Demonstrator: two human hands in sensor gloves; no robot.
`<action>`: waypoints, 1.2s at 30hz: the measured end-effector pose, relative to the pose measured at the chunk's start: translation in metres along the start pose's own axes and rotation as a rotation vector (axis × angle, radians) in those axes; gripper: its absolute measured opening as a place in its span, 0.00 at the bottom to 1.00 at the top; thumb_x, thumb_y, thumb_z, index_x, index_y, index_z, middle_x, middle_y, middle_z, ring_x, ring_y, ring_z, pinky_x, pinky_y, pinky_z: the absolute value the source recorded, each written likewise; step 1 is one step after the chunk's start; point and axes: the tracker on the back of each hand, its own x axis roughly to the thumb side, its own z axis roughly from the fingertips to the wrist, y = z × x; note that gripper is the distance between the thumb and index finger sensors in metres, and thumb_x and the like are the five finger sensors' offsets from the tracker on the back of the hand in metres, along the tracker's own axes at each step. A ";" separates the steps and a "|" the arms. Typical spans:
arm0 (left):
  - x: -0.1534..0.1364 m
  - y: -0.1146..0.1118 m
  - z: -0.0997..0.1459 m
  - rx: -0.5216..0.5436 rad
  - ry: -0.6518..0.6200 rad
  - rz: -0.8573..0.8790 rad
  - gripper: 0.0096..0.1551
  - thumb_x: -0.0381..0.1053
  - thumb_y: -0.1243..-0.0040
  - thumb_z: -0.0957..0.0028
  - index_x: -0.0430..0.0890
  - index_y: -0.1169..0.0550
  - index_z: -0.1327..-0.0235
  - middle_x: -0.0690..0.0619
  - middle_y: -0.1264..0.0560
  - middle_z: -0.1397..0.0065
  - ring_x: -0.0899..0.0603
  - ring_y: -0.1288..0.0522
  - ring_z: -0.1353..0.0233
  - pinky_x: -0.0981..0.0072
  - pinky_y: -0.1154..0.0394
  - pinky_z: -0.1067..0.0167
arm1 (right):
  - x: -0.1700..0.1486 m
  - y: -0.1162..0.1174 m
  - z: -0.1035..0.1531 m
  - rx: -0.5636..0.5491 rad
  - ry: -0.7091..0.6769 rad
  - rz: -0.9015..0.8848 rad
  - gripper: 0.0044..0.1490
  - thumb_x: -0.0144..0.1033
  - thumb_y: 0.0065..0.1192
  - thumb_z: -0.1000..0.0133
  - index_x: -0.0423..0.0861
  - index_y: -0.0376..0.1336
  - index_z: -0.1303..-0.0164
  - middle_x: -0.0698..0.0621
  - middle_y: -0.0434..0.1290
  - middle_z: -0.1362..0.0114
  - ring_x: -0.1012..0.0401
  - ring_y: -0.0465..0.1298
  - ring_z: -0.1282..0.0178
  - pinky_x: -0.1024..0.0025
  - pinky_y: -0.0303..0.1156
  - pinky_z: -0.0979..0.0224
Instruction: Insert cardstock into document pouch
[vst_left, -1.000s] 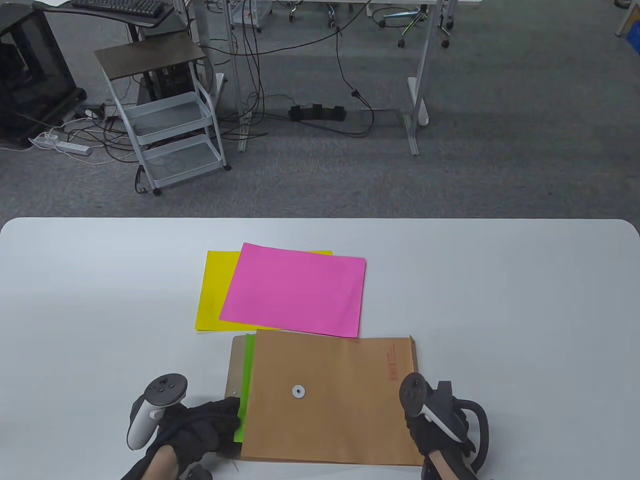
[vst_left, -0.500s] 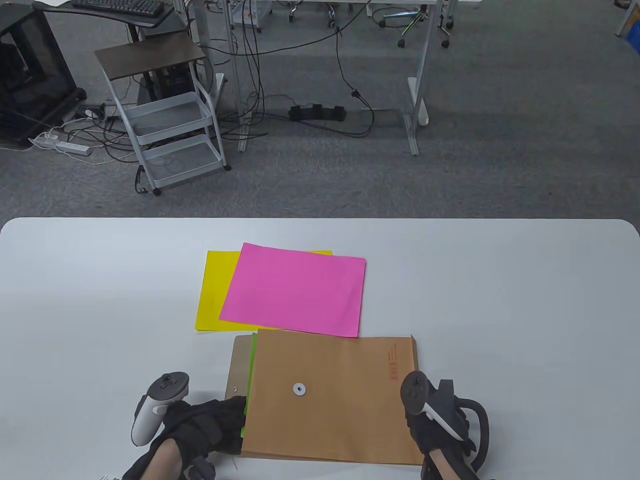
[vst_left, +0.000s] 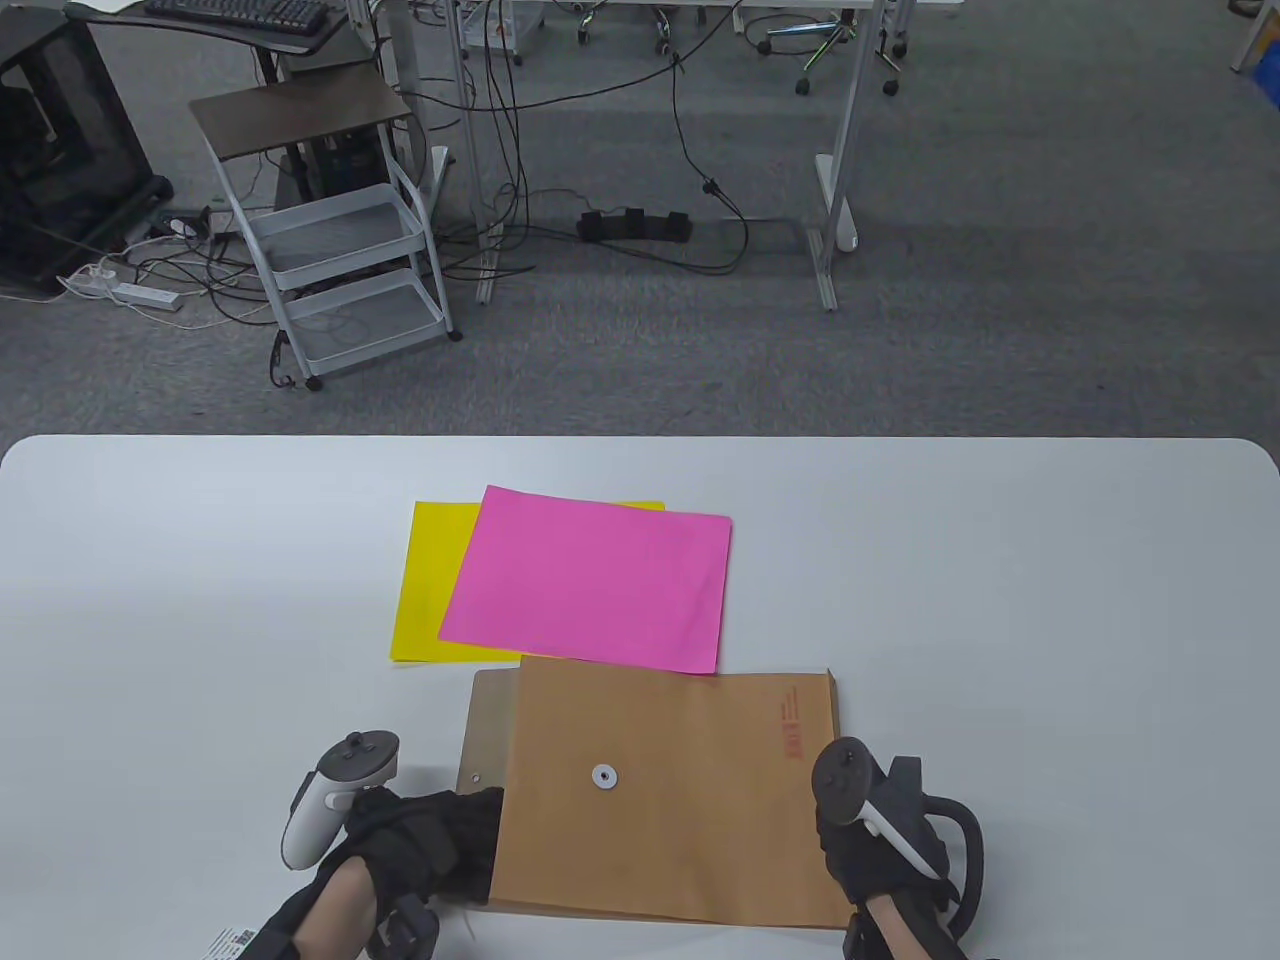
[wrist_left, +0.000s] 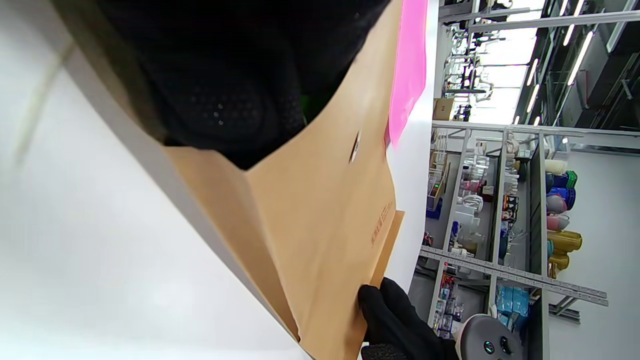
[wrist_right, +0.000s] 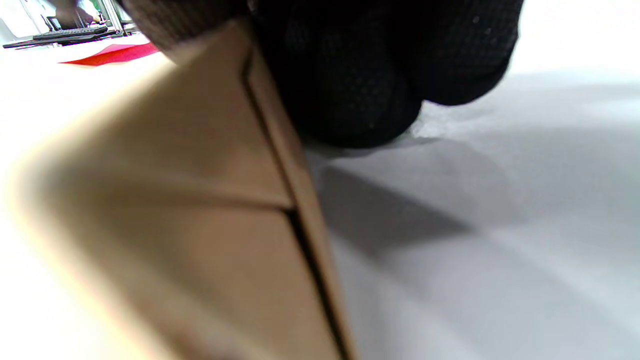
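A brown document pouch lies at the table's front edge with its open flap to the left. My left hand has its fingers at the pouch mouth; only a sliver of green cardstock shows there in the left wrist view. My right hand grips the pouch's right bottom corner. A pink sheet lies over a yellow sheet just behind the pouch.
The white table runs wide to both sides. The pink and yellow sheets touch the pouch's far edge. Beyond the table lie carpet, a small white cart and desk legs with cables.
The green cardstock strip at the pouch mouth has slid rightward into the pouch and no longer shows in the table view. My left hand followed it right. The pouch shifted slightly right.
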 end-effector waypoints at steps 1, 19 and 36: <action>0.001 -0.001 -0.001 -0.005 0.009 -0.019 0.26 0.41 0.38 0.33 0.46 0.29 0.21 0.43 0.15 0.37 0.49 0.08 0.49 0.64 0.11 0.50 | 0.000 0.000 0.000 0.003 -0.002 0.008 0.10 0.16 0.50 0.17 0.29 0.60 0.30 0.41 0.75 0.46 0.56 0.81 0.56 0.55 0.75 0.45; 0.060 0.002 0.003 0.140 0.279 -0.610 0.23 0.50 0.36 0.33 0.50 0.22 0.26 0.47 0.13 0.44 0.49 0.10 0.57 0.59 0.15 0.53 | 0.001 0.001 0.000 -0.005 -0.010 0.020 0.11 0.19 0.50 0.17 0.30 0.59 0.29 0.41 0.75 0.45 0.56 0.81 0.55 0.56 0.75 0.45; 0.133 0.054 -0.083 0.810 0.200 -0.885 0.59 0.61 0.40 0.35 0.25 0.49 0.12 0.20 0.46 0.16 0.10 0.44 0.24 0.12 0.46 0.35 | 0.000 0.001 0.001 -0.003 -0.013 0.007 0.11 0.20 0.51 0.17 0.30 0.59 0.29 0.41 0.75 0.45 0.56 0.80 0.55 0.55 0.75 0.45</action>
